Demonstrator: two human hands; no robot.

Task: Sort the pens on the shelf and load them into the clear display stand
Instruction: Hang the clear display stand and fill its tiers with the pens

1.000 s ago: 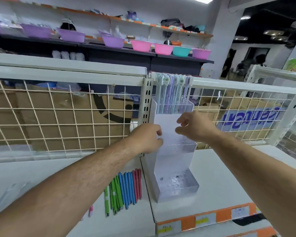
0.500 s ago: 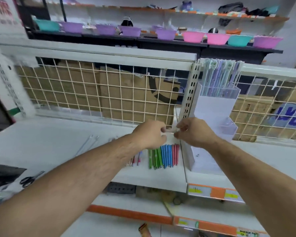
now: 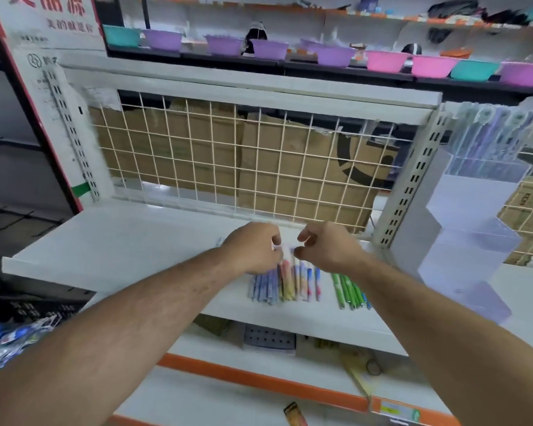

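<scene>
A row of pastel blue, pink and orange pens [image 3: 285,282] lies on the white shelf [image 3: 130,241], with several green pens [image 3: 348,290] just to its right. My left hand [image 3: 254,247] has its fingers curled over the upper ends of the pastel pens. My right hand [image 3: 331,247] pinches the pale top of one pen beside it; motion blur hides the exact grip. The clear display stand [image 3: 465,241] is on the right, holding packaged pens [image 3: 490,133] in its top tier. Its lower tiers look empty.
A wire mesh back panel [image 3: 243,161] with cardboard boxes behind it closes off the shelf. A slotted upright [image 3: 410,186] separates the shelf from the stand. Coloured bowls [image 3: 385,61] line a far shelf. Lower shelves with orange edging [image 3: 259,379] hold small items.
The view swung left and down. Both hands left the display stand and came down onto the pens on the shelf. A pastel pen group is now visible.
</scene>
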